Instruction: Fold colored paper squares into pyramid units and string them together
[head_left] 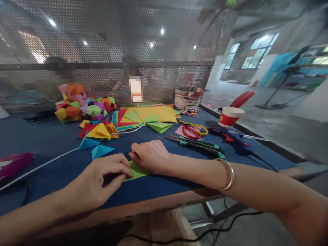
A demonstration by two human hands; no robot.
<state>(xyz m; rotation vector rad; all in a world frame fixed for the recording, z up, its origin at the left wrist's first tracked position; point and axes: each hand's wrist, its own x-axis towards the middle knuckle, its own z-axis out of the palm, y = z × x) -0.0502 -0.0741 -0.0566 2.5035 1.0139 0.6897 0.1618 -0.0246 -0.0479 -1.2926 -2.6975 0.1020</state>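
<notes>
A piece of light green paper [137,171] lies on the blue tabletop near its front edge, partly covered by my fingers. My left hand [96,176] pinches its left end between thumb and fingers. Curled over the paper's far side, my right hand [153,155] presses down on it, and its fingertips are mostly hidden. Beyond my left hand rest folded blue paper pieces [101,151] and folded yellow paper pieces [101,131]. A utility knife [202,146] lies just past my right forearm, beside a pair of scissors [192,131] with red and yellow handles.
Stacked coloured paper [156,113] lies farther back, crossed by a white cable [53,160]. Paper balls [69,111] sit at the left rear. A woven basket [187,99], a paper cup [230,117] and a glue gun [234,140] stand or lie rightward. Perforated metal panelling [110,44] rises behind.
</notes>
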